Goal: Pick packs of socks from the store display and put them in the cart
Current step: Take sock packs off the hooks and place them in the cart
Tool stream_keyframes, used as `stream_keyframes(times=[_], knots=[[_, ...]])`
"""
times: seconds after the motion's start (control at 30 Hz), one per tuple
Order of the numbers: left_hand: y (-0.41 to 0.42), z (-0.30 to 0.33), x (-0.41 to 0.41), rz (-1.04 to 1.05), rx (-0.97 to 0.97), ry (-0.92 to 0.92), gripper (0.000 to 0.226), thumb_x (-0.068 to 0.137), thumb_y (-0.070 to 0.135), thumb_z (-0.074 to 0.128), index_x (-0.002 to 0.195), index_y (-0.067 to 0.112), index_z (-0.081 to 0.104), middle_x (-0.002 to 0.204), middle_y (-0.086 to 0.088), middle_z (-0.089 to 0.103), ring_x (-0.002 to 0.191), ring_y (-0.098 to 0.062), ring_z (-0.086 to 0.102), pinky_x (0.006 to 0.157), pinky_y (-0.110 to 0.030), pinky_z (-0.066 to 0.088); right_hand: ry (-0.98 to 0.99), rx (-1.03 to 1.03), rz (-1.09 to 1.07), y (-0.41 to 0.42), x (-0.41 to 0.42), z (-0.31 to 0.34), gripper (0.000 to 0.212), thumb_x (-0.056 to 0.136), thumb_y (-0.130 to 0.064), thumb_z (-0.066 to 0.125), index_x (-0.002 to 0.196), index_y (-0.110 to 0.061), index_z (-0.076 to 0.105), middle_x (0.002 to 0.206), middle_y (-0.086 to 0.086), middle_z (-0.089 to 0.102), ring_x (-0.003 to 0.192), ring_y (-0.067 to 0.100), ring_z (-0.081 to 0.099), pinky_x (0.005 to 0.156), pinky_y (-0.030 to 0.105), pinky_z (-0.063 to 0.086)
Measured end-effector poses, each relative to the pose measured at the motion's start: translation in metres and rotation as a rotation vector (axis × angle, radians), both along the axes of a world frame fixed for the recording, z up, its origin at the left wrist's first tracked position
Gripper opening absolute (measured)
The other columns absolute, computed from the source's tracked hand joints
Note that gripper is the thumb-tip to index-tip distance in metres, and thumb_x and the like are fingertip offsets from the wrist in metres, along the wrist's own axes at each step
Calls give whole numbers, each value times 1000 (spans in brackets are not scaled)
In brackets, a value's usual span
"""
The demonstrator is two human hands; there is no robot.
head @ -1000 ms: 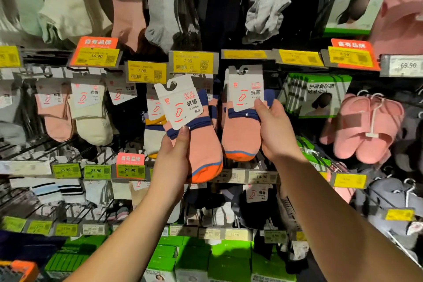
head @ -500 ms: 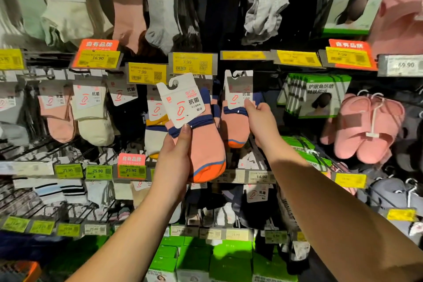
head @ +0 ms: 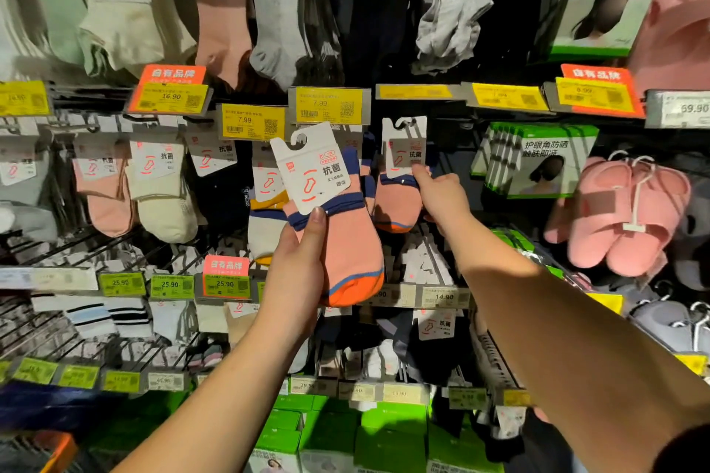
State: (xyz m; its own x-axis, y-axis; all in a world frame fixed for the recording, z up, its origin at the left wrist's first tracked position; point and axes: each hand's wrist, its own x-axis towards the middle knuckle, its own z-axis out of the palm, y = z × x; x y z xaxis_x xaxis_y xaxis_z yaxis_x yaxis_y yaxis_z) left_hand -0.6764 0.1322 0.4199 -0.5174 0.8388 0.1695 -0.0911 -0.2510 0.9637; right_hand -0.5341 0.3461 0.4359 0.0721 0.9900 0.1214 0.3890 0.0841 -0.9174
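**Peach socks: one pack off, one on the hook**

Peach pack [head: 345, 242] sits free of the display, left hand [head: 296, 273] clamped on it, thumb over the navy cuff. Right hand [head: 442, 196] pinches the second pack [head: 399, 196], its card hanging on the peg. Best draw it straight outward along the peg. No cart in view.

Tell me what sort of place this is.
Most likely a shop's sock aisle: carded sock packs hang on hooks, yellow price tags line the rails, and the left hand holds a pink pack.
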Motion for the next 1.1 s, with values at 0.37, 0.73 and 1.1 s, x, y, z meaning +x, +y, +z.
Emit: stream_keyframes(times=[0.37, 0.73, 1.1], knots=[[-1, -8, -3, 9, -36, 27, 45, 99, 48, 51, 130, 16, 56, 100, 3, 76, 90, -15, 73, 73, -32, 52, 196, 62, 200, -86, 12, -15, 30, 102, -46, 49, 113, -19, 57, 105, 1, 62, 86, 11, 56, 67, 27, 41], [-5, -14, 14, -158, 19, -22, 41, 90, 40, 66, 126, 22, 61, 109, 0, 77, 101, -20, 74, 84, -36, 58, 443, 161, 432, -163, -2, -21, 42, 85, -54, 63, 101, -15, 60, 86, 4, 64, 74, 3, 63, 67, 22, 51], [-4, -12, 10, -135, 69, -48, 21, 93, 19, 67, 113, 25, 64, 102, 0, 78, 92, -17, 75, 73, -28, 57, 571, 96, 530, -167, -10, -27, 11, 97, -26, 61, 106, -23, 65, 103, 2, 75, 95, 17, 71, 78, 27, 57]])
